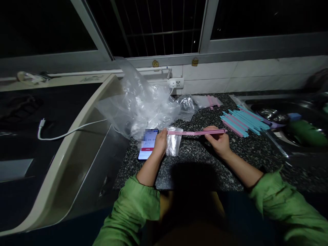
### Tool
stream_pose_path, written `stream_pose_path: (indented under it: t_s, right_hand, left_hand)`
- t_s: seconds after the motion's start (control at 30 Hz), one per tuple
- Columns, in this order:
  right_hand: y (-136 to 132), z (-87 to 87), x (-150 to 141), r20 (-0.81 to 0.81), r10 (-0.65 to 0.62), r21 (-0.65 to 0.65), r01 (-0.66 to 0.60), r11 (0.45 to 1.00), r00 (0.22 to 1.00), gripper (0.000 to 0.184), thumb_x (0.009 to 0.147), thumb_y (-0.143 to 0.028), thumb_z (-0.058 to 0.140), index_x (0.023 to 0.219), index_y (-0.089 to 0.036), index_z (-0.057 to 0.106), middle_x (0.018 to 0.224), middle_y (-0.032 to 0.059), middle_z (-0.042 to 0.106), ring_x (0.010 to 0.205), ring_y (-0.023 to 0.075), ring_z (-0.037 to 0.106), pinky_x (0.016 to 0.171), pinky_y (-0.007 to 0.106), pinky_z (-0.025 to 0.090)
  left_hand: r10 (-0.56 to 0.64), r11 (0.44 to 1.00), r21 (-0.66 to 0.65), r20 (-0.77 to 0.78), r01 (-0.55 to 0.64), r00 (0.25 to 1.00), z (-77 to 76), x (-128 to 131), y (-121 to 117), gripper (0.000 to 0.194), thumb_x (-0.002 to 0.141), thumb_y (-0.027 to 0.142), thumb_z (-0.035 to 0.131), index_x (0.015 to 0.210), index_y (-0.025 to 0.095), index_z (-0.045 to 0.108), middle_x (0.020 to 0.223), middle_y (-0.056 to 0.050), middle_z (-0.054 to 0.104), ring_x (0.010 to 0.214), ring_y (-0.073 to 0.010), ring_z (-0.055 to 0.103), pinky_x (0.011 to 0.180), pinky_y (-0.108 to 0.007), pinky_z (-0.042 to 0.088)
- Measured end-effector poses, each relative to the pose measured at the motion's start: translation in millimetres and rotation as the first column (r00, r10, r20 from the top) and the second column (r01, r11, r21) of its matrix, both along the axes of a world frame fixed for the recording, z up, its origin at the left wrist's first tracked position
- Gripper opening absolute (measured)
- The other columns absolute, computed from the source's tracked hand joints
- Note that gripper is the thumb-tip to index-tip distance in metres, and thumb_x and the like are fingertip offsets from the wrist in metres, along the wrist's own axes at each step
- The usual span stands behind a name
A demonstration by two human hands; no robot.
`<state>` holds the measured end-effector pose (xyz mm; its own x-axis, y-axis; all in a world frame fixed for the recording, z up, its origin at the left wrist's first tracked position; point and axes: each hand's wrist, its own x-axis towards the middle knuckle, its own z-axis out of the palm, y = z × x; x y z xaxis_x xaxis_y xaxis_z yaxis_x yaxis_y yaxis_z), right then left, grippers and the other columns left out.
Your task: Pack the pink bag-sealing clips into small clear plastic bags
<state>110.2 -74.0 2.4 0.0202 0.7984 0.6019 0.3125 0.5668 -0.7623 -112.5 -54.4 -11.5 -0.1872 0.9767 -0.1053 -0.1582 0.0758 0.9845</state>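
Note:
A long, thin pink plastic strip (188,133) stretches level between my two hands above the counter, with a joint or bend near its middle. My left hand (161,141) is closed on its left end, close beside a lit phone (148,147). Toward the other end, my right hand (219,141) pinches the strip between thumb and fingers. Under the strip, near my left hand, lies a small clear plastic bag (173,145). To the right of my right hand, a pile of blue and pink strips (243,120) rests on the counter.
A heap of clear plastic bags (151,106) fills the back left of the speckled counter (197,150). More pink strips (214,101) lie by the wall. A sink (279,99) with dishes is at right. A bulky cream-edged appliance (84,112) with a white cable (74,131) stands left.

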Motion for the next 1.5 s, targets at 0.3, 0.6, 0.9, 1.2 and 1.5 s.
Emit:
stream_pose_path:
  t_s: [0.3, 0.6, 0.9, 1.2, 1.5]
  right_hand:
    - [-1, 1.0, 0, 0.084, 0.000, 0.029, -0.002, 1.000, 0.997, 0.019, 0.075, -0.038, 0.061, 0.082, -0.021, 0.065, 0.083, 0.0052, 0.063, 0.079, 0.0183, 0.060, 0.075, 0.037, 0.051]
    - [2, -7.5, -5, 0.303, 0.006, 0.038, -0.018, 0.999, 0.953, 0.020, 0.072, -0.038, 0.064, 0.087, -0.024, 0.064, 0.085, 0.0032, 0.065, 0.081, 0.0192, 0.060, 0.076, 0.039, 0.050]
    - [0, -5.7, -8, 0.386, -0.063, 0.158, 0.001, 0.987, 0.920, 0.011, 0.075, -0.034, 0.062, 0.079, -0.024, 0.064, 0.076, 0.0026, 0.066, 0.072, 0.0184, 0.060, 0.069, 0.038, 0.050]
    - [-2, -2.3, -9, 0.391, -0.097, 0.221, 0.009, 0.975, 0.915, 0.007, 0.076, -0.030, 0.061, 0.076, -0.023, 0.063, 0.072, 0.0022, 0.067, 0.068, 0.0170, 0.060, 0.065, 0.035, 0.049]
    - [-4, 4.6, -2, 0.357, -0.162, 0.260, 0.069, 0.963, 0.920, 0.005, 0.076, -0.029, 0.062, 0.076, -0.025, 0.063, 0.073, 0.0014, 0.067, 0.068, 0.0167, 0.059, 0.066, 0.036, 0.048]
  left_hand:
    - [-0.013, 0.997, 0.070, -0.152, 0.024, 0.988, -6.0, -1, 1, 0.039, 0.079, 0.049, 0.043, 0.064, 0.016, 0.055, 0.053, -0.001, 0.055, 0.054, -0.0144, 0.051, 0.056, -0.026, 0.040]
    - [-0.038, 0.993, 0.098, -0.238, 0.063, 0.970, -5.8, 3, -3, 0.042, 0.078, 0.052, 0.043, 0.064, 0.014, 0.056, 0.059, -0.002, 0.057, 0.059, -0.0148, 0.051, 0.058, -0.026, 0.040]
    - [-0.058, 0.995, 0.063, -0.200, 0.072, 0.978, -6.7, 5, -4, 0.042, 0.076, 0.054, 0.045, 0.065, 0.015, 0.056, 0.058, -0.002, 0.058, 0.059, -0.0156, 0.052, 0.058, -0.027, 0.040]
    - [-0.168, 0.985, 0.029, 0.009, 0.168, 0.986, 1.3, 8, -7, 0.043, 0.069, 0.056, 0.055, 0.072, 0.013, 0.061, 0.066, -0.003, 0.063, 0.064, -0.0163, 0.057, 0.064, -0.027, 0.043]
    - [-0.267, 0.963, 0.041, -0.018, 0.268, 0.964, 8.1, 10, -12, 0.039, 0.052, 0.039, 0.073, 0.079, 0.015, 0.059, 0.073, 0.001, 0.062, 0.068, -0.0121, 0.054, 0.069, -0.024, 0.040]
